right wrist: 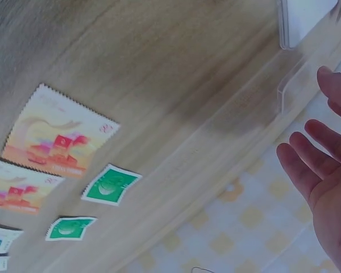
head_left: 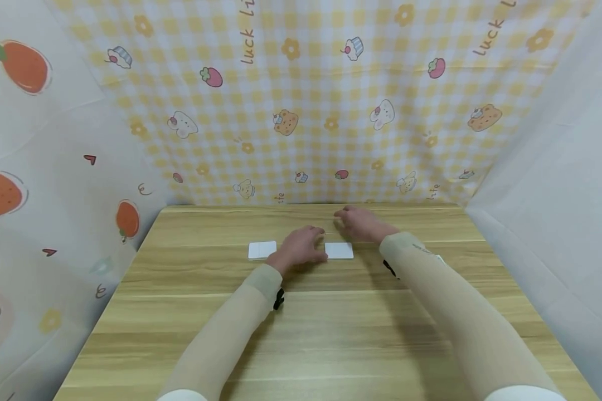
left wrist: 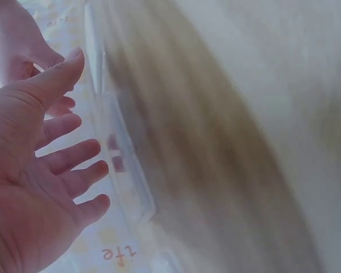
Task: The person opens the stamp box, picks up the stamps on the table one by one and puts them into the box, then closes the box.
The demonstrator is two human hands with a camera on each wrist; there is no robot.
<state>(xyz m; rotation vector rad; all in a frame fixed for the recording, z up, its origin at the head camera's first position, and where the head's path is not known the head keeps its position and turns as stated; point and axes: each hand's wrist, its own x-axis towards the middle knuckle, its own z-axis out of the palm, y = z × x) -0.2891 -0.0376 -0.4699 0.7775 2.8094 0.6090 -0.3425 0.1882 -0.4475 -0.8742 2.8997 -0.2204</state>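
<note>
My left hand (head_left: 301, 245) hovers over the table between two white rectangular cards or flat packs, the left one (head_left: 262, 250) and the right one (head_left: 338, 250). Its fingers are loosely spread in the left wrist view, with nothing held. Farther back, my right hand (head_left: 363, 223) reaches beyond the right white pack, fingers relaxed and holding nothing. A thin clear plastic case (left wrist: 131, 165) lies near the left fingertips. In the right wrist view, a clear rounded edge (right wrist: 281, 94) of plastic shows beside the white pack (right wrist: 307, 23), close to the right hand.
Several stamps lie on the table, including a large orange-red stamp (right wrist: 57, 133) and a green stamp (right wrist: 111, 185); the right forearm mostly hides them in the head view. A yellow checked cloth (head_left: 311, 111) hangs behind the wooden table (head_left: 331, 345), with pale cloths on both sides.
</note>
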